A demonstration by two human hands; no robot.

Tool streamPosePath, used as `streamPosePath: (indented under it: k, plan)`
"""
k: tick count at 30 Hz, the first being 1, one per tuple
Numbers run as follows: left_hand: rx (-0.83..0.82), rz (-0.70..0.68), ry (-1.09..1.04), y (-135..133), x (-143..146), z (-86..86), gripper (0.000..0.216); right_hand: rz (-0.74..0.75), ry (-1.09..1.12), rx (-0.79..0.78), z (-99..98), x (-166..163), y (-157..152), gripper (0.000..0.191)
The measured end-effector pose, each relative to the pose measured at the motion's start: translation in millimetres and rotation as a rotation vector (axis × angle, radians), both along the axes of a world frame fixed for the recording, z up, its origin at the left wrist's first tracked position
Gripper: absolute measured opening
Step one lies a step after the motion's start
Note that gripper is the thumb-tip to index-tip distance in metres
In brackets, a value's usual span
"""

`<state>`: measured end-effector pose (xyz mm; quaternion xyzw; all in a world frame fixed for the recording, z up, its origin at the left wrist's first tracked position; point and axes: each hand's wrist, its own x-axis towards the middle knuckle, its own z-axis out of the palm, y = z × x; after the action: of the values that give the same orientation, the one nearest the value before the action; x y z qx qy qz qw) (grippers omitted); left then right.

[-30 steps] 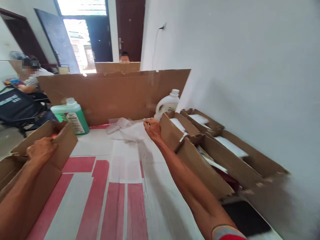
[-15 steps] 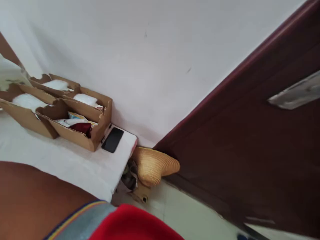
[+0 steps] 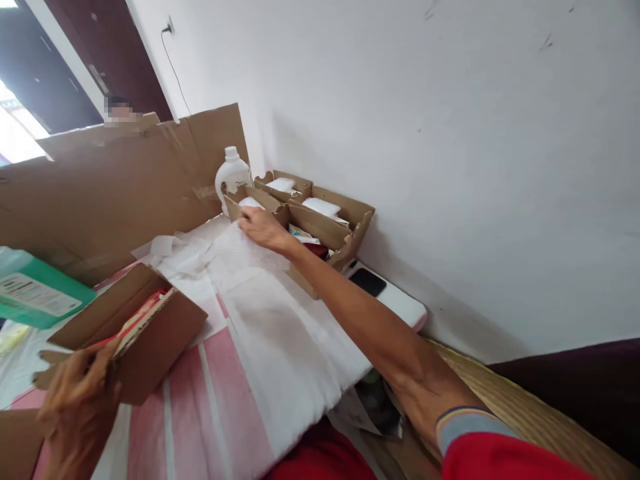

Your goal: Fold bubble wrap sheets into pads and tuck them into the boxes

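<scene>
Clasping a cardboard box [image 3: 163, 343], left hand [image 3: 83, 400] sits curled.

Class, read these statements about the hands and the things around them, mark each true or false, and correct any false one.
1. The left hand touches a cardboard box. True.
2. The right hand grips the white bottle. False: the bottle stands beyond the hand, ungripped.
3. Something red shows in the cardboard box. True.
4. The green bottle is at the picture's right edge. False: it is at the left edge.
</scene>
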<state>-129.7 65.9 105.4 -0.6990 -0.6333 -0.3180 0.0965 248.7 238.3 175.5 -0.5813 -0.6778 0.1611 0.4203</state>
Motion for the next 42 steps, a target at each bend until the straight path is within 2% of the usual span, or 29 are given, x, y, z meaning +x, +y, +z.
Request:
streamPosePath:
  k: [3, 6, 8, 11, 14, 17, 20, 23, 25, 26, 30, 33, 35, 38, 42]
  plan:
    - [0.141, -0.038, 0.363, 6, 15, -16.4, 0.035, 0.044, 0.126, -0.050, -24.1, 33, -40, 0.019]
    - [0.278, -0.078, 0.467, 8, 34, -29.0, 0.032, 0.151, 0.447, -0.113, -43.7, 46, -81, 0.018]
    - [0.307, -0.102, 0.487, 10, 43, -31.7, 0.031, 0.258, 0.722, -0.196, -47.3, 43, -106, 0.021]
    - [0.214, -0.103, 0.479, 13, 53, -26.7, 0.033, 0.370, 0.953, -0.325, -42.1, 33, -142, 0.028]
    - [0.069, -0.106, 0.448, 4, 64, -15.3, 0.046, 0.451, 1.121, -0.445, -36.8, 23, -171, 0.030]
    - [0.073, -0.174, 0.341, -26, 81, -6.4, 0.070, 0.535, 1.242, -0.554, -40.4, 9, -191, 0.028]
    - [0.083, -0.287, 0.133, -68, 99, -7.7, 0.079, 0.603, 1.338, -0.660, -52.2, -8, -201, 0.025]
    - [0.115, -0.287, -0.065, -103, 108, -19.2, 0.089, 0.638, 1.398, -0.764, -69.6, -29, -205, 0.024]
    - [0.166, -0.283, -0.094, -117, 107, -28.3, 0.094, 0.631, 1.415, -0.838, -85.7, -44, -206, 0.023]
    - [0.179, -0.304, -0.081, -121, 104, -32.1, 0.090, 0.621, 1.416, -0.875, -95.4, -51, -207, 0.022]
    - [0.161, -0.432, -0.066, -123, 87, -37.7, 0.048, 0.590, 1.359, -1.058, -138.5, -71, -207, 0.025]
    - [0.089, -0.360, -0.165, -119, 75, -35.7, 0.022, 0.590, 1.375, -1.170, -159.2, -66, -207, 0.039]
    - [0.022, -0.260, -0.249, -118, 69, -35.0, 0.007, 0.611, 1.419, -1.155, -162.3, -54, -208, 0.052]
    - [-0.086, -0.203, -0.361, -118, 62, -37.7, 0.016, 0.646, 1.409, -1.059, -158.3, -38, -213, 0.063]
    - [-0.238, -0.221, -0.505, -120, 57, -49.6, 0.024, 0.621, 1.145, -0.882, -155.1, -37, -221, 0.048]
